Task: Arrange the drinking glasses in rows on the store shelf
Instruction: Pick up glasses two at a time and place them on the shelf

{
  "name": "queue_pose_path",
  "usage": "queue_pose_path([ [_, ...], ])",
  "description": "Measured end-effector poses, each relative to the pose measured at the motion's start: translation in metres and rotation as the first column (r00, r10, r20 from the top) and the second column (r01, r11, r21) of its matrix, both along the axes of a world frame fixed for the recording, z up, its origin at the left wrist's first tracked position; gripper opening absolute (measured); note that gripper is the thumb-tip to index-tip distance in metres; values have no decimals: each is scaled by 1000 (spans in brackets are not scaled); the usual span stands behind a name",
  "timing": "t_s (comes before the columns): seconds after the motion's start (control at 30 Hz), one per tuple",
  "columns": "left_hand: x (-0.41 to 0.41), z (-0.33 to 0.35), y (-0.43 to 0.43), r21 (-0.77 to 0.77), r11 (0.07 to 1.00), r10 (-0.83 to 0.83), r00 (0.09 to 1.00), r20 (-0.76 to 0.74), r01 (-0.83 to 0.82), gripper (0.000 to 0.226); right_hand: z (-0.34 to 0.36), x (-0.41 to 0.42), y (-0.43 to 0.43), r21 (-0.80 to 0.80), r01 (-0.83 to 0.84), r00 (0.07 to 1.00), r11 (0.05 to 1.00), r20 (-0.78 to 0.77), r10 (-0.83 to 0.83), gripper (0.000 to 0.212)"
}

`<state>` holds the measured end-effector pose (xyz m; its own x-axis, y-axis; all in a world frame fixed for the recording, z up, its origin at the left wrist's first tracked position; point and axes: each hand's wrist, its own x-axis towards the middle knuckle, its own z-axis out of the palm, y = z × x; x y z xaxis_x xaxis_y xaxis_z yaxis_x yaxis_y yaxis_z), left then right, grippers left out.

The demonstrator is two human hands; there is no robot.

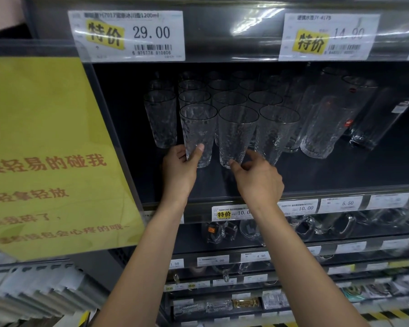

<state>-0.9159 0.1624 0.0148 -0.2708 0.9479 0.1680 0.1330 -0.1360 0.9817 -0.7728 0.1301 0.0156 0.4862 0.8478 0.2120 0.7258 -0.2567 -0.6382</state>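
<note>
Your left hand (178, 168) holds a clear glass tumbler (197, 128), glossy with a dimpled wall; the neighbouring clear tumbler (236, 135), pinched by your right hand (257, 175), looks alike. The dark grey shelf board (328, 171) is smooth and matt. A shiny clear plastic strip (257, 10) covers the white paper price labels (128, 34).

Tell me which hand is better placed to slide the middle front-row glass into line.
Right. The right hand has its thumb and fingers around the base of the middle front-row glass, while the left hand is occupied gripping the front-left glass.
</note>
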Motion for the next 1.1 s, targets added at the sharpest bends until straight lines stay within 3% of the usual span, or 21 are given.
queue_pose_path([
  [0.27,-2,5,-8,8,1000,25,999,36,-25,44,3,4,-7,2,-36,997,999,-62,36,38],
  [0.43,1,7,-27,183,976,117,993,11,-117,23,5,15,-20,163,-143,918,976,-346,192,32],
  [0.53,9,12,-43,253,967,47,999,-9,-43,14,12,23,-45,264,-162,883,951,-392,259,16],
  [0.67,24,22,-67,288,956,-72,997,43,56,15,19,42,-88,341,-173,862,924,-401,310,19],
  [0.9,85,25,-112,283,902,-368,924,105,327,8,21,108,-163,387,-44,896,921,-392,207,23],
  [1.1,166,20,-138,217,842,-524,844,114,494,10,26,175,-215,428,102,909,898,-408,91,23],
])
